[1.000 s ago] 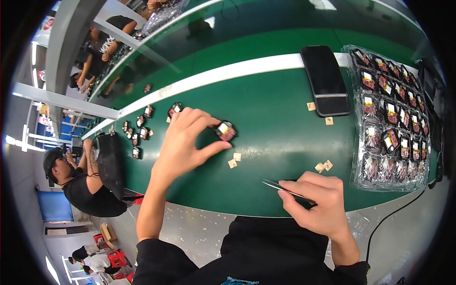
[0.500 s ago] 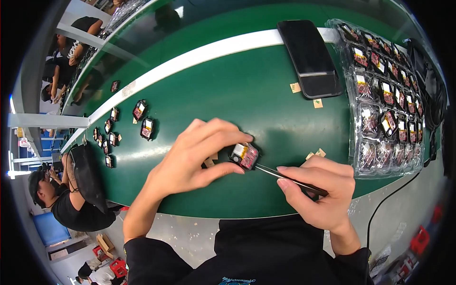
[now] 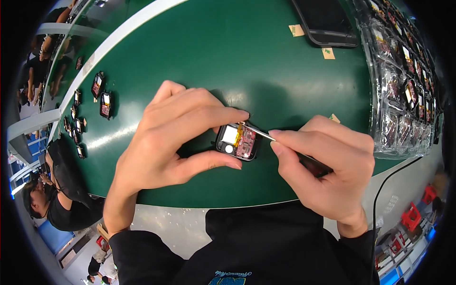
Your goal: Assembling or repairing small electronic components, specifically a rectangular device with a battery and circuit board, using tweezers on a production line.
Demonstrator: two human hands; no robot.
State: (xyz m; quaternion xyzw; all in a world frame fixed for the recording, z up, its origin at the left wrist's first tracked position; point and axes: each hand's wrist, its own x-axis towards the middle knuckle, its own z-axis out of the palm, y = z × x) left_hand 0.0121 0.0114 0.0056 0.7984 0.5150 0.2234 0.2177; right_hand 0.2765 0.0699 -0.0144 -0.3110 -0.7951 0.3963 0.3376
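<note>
Between the fingertips and thumb of my left hand is a small electronic device in an open black case. Inside it show a white-and-yellow battery, a red circuit board and a round white part. The device is just over the green table or resting on it; I cannot tell which. My right hand pinches a pair of tweezers. Their tips touch the upper edge of the device, near the top of the board and my left index fingertip. Whether they grip a part there is too small to see.
On the right lies a transparent plastic tray full of similar devices. A black phone-like slab sits at the far right, with beige stickers beside it. Several more devices stand at the left, where another person sits. A black cable hangs at right.
The tweezer tips have gone from the device's lower right corner to its upper edge. The device has turned slightly in my left hand. My view has shifted, so the hands look larger.
</note>
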